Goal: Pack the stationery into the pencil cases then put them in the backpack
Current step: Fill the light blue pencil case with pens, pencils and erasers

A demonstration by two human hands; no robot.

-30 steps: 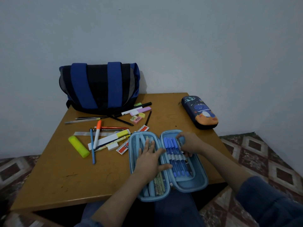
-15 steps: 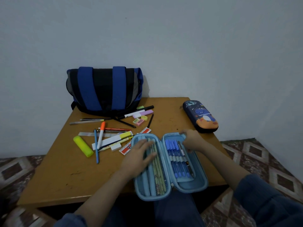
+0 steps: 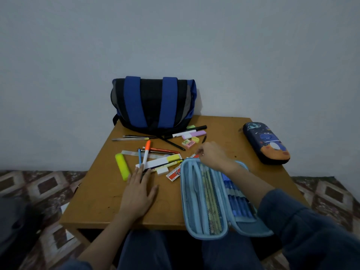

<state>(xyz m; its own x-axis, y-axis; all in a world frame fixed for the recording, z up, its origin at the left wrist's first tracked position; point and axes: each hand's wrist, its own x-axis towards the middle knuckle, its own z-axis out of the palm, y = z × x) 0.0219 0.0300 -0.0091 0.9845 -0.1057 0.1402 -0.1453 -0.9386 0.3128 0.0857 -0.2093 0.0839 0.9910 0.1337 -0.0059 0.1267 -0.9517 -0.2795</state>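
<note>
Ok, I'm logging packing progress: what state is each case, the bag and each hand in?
Light blue zip pencil case: open, part filled.
Dark navy printed pencil case: closed.
Blue-and-black backpack: upright, opening not visible.
Left hand: open, flat on wooden table.
Right hand: fingers curled, grip unclear.

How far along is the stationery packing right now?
Partly done: the open light-blue pencil case already holds blue pens and pencils. In hand: the right hand reaches the red-and-white packet, grip unclear; the left hand lies flat on the wooden table. Left: the loose pens and erasers, the closed dark-blue pencil case, the blue-and-black backpack.
</note>
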